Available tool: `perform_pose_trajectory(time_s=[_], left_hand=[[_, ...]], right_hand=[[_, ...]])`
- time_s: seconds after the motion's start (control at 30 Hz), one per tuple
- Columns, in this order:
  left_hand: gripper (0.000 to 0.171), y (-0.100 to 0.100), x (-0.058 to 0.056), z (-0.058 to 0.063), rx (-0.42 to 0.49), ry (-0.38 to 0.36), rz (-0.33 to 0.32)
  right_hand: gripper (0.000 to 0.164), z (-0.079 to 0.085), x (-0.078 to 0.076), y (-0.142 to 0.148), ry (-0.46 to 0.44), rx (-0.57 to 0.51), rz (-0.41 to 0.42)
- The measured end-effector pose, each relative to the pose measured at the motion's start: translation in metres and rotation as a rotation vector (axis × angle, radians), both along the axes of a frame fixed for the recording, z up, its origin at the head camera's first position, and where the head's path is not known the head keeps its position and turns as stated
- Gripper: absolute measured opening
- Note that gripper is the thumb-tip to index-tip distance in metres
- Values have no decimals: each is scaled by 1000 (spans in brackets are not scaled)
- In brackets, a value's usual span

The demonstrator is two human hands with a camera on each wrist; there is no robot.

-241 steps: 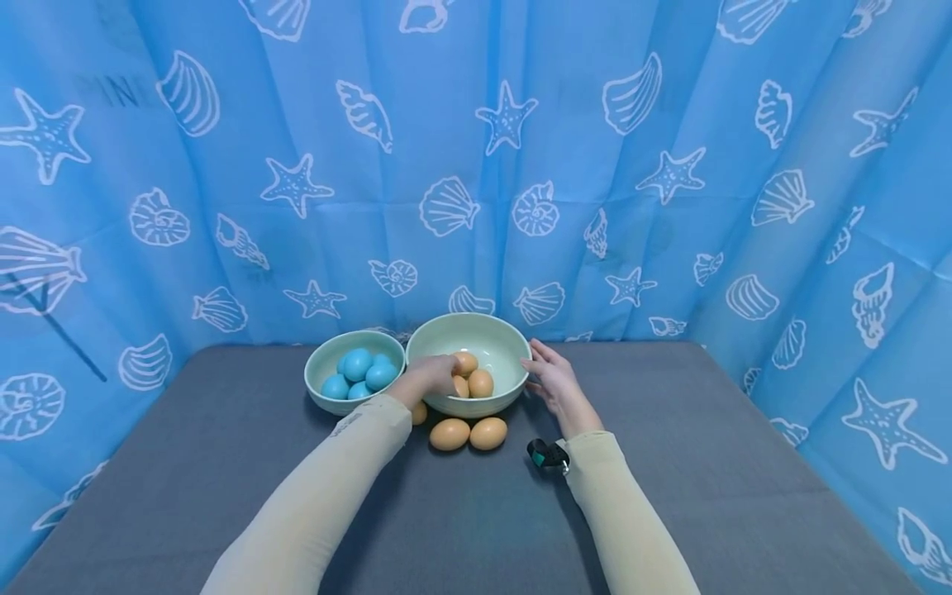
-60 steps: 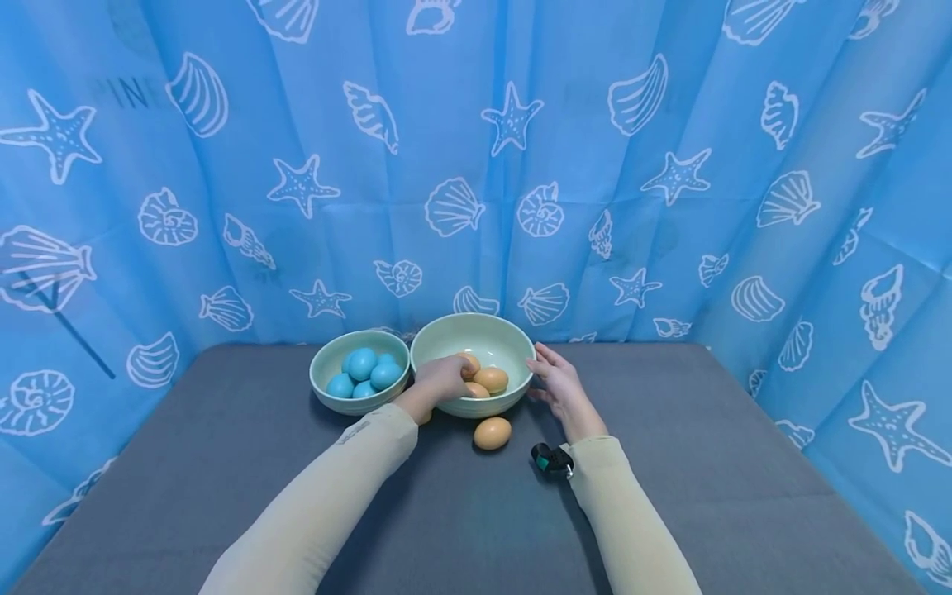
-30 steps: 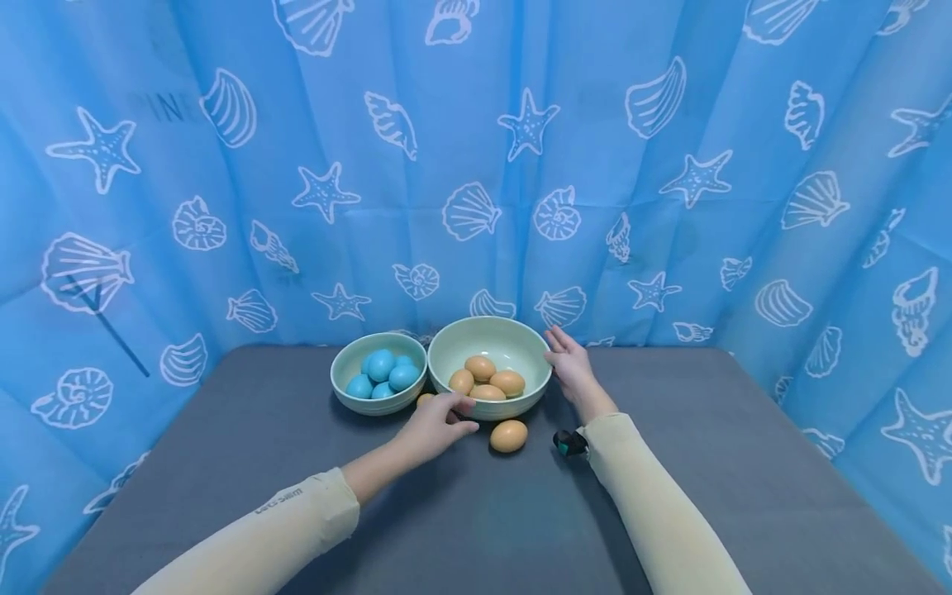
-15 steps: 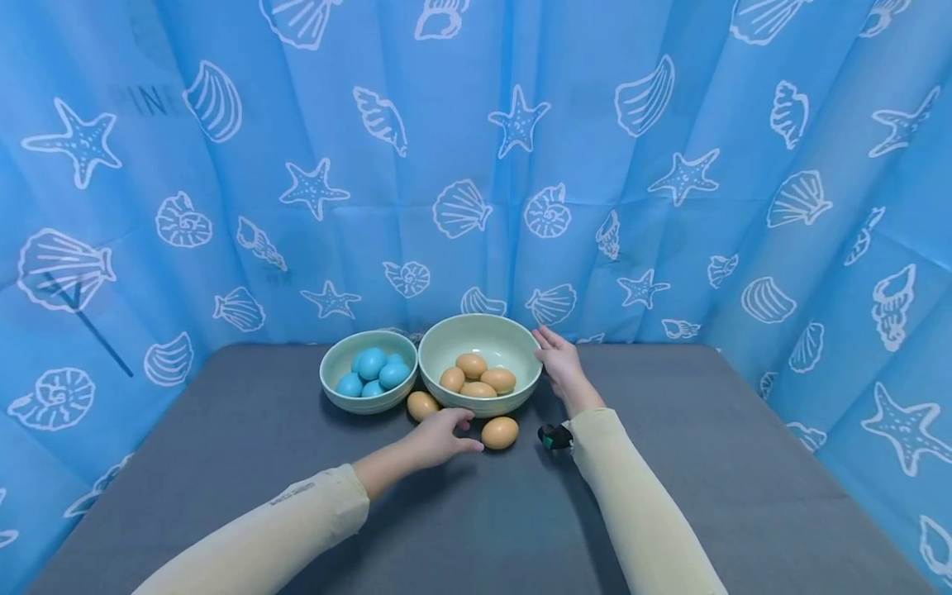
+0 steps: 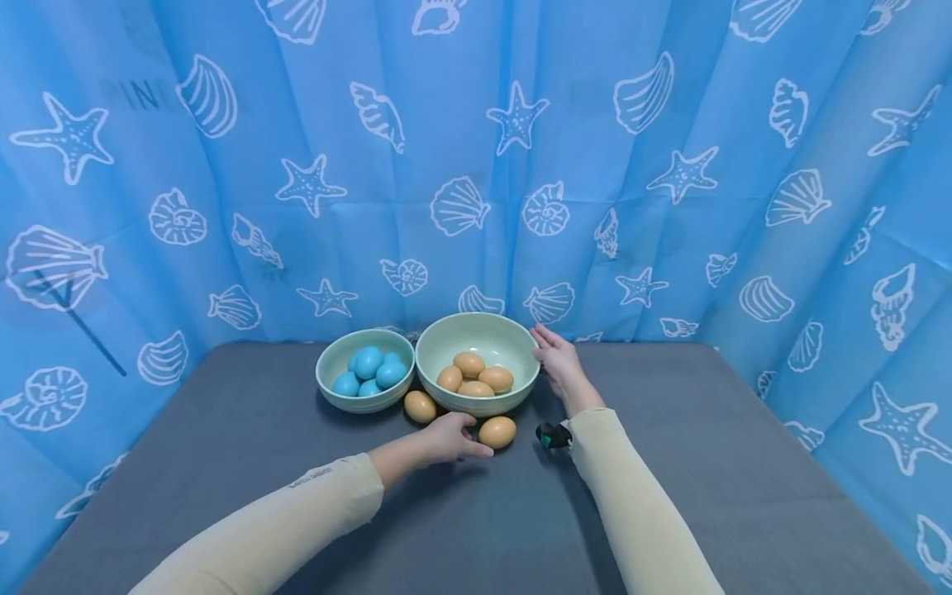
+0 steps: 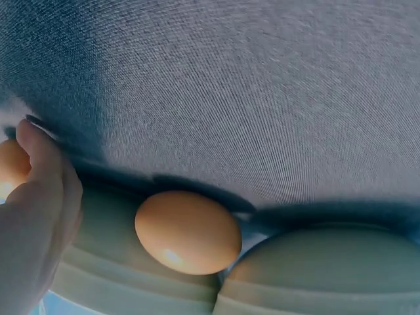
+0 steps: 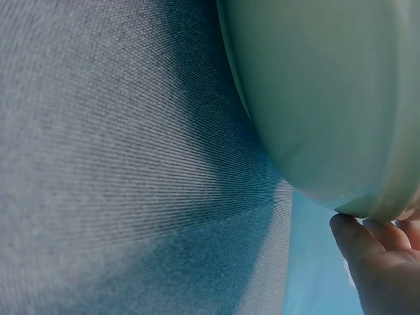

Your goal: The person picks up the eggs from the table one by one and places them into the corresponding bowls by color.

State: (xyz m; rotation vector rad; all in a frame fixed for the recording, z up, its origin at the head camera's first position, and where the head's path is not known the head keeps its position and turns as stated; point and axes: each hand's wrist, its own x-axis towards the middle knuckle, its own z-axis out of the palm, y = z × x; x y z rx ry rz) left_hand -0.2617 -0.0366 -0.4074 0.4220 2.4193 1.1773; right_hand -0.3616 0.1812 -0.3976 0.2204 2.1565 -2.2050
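Observation:
In the head view, my left hand point(image 5: 449, 438) reaches around the left side of a brown egg point(image 5: 497, 432) on the table, thumb in front and fingers behind. In the left wrist view that egg point(image 6: 12, 167) shows at the left edge beside my fingers point(image 6: 49, 154). My right hand point(image 5: 559, 364) rests against the right rim of the large pale green bowl point(image 5: 439, 343), its fingers point(image 7: 357, 239) touching the outer wall in the right wrist view. Several brown eggs point(image 5: 468, 364) lie inside this bowl. Another brown egg point(image 5: 420, 406) sits on the table between the two bowls' fronts.
A smaller pale green bowl point(image 5: 338, 351) with several blue eggs point(image 5: 368, 362) stands directly left of the large one. Both are near the back edge of the grey-covered table point(image 5: 521, 529). A blue seashell-print curtain point(image 5: 476, 149) hangs behind. A black strap point(image 5: 552, 435) hangs at my right wrist.
One of the front table eggs now lies in the large bowl. My left hand has left the bowl and come down to the remaining front egg. The right hand stays at the rim.

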Motion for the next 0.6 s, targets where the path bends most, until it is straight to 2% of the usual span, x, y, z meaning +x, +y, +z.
perform_pose_trajectory(time_s=[0.13, 0.23, 0.6], left_hand=[[68, 2, 0, -2, 76, -102, 25], [67, 3, -1, -3, 99, -152, 57], [64, 9, -9, -4, 82, -216, 138]], right_hand=[[57, 1, 0, -1, -1, -5, -6], [57, 0, -1, -1, 0, -4, -7], [57, 0, -2, 0, -11, -11, -1]])
